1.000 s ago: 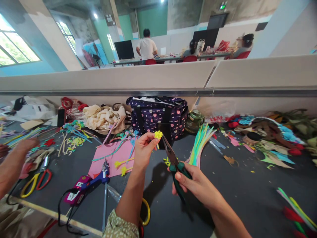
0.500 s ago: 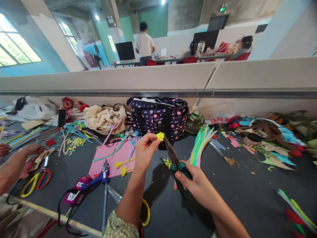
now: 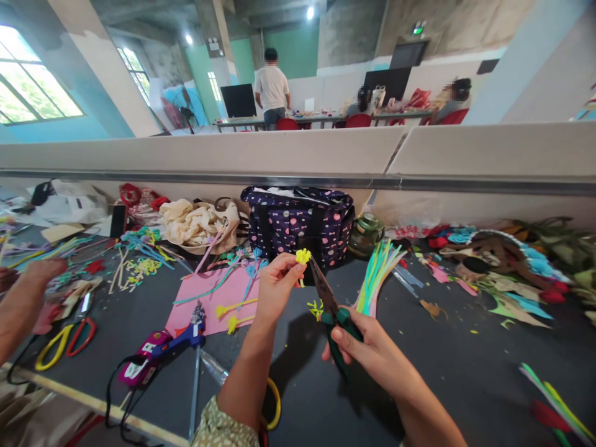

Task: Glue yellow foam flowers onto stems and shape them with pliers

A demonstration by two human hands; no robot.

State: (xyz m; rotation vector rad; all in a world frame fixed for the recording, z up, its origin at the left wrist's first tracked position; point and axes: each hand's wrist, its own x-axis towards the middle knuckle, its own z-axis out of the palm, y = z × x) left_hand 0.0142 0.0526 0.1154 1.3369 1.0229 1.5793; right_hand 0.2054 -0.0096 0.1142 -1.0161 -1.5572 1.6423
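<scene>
Between the thumb and fingers of my left hand [image 3: 278, 287] is a small yellow pipe-cleaner flower [image 3: 303, 256], its short stem showing below. My right hand [image 3: 372, 347] is wrapped round the green handles of a pair of pliers [image 3: 328, 298]. The pliers' dark jaws point up and left, with the tips close beside the flower; whether they touch it I cannot tell. Beneath the jaws, yellow clippings [image 3: 315, 308] lie on the dark table [image 3: 447, 372]. Two yellow stemmed flowers [image 3: 233, 323] rest on a pink sheet [image 3: 198, 288] to the left of my left hand.
A blue glue gun [image 3: 181, 340] and red-and-yellow scissors [image 3: 77, 329] lie at left, near another person's arm [image 3: 23, 304]. Behind my hands stand a patterned bag [image 3: 298, 223] and a green jar [image 3: 366, 233]. Pastel pipe cleaners [image 3: 379, 273] lie right of centre.
The flower and my left hand have shifted slightly, and its stem now shows below. The pliers stay close by. At left, the other person's hand has moved up and left.
</scene>
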